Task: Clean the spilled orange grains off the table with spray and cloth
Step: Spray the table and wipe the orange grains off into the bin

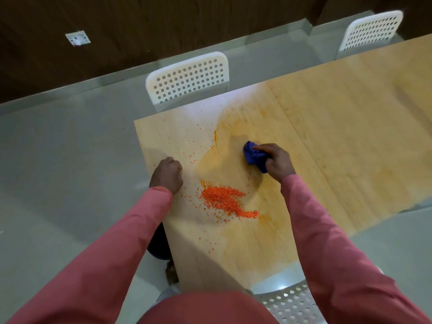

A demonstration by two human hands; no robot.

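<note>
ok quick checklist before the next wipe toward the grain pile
1. Cloth gripped in right hand: ok.
2. Cloth pressed on the table: ok.
3. Left hand clear of the pile: ok, fisted at the table's left edge.
4. Pile gathered: not ok, loose grains scattered up the left side.
5. Surface clean: not ok, orange smear around the wiped patch.
6. Spray within reach: cannot tell, none in view.

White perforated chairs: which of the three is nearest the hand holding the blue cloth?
The white perforated chair tucked in at the table's far side, straight across from the person, is nearest the right hand; the others stand far right and at the bottom edge.
</note>
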